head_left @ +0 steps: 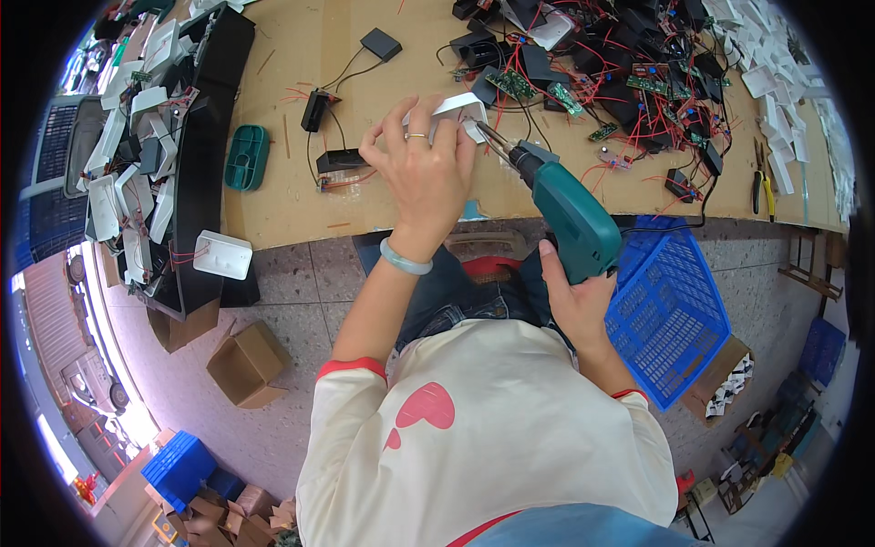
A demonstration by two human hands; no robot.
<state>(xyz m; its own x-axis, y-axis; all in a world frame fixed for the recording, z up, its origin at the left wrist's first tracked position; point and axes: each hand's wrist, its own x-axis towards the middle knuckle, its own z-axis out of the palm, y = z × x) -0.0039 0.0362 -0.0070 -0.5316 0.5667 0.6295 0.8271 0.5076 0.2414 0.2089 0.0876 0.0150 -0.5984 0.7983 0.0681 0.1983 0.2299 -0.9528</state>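
My left hand (424, 173) presses a white plastic housing (465, 105) against the table, its fingers curled over the near side. In my right hand (581, 301) is a green pistol-shaped electric screwdriver (574, 214), gripped by its handle. The tool's narrow metal tip points up and left and meets the right end of the housing. What lies inside the housing is mostly hidden by my fingers. Just left of my left hand are small black boxes (339, 161) joined by thin wires. A green compartment tray (246, 157) lies farther left.
A heap of black boxes, red wires and green circuit boards (629, 82) covers the back right. White housings (775, 100) pile beyond it, near pliers (766, 187). A black bin (205, 137) of parts stands left. Below the table edge is a blue crate (670, 310).
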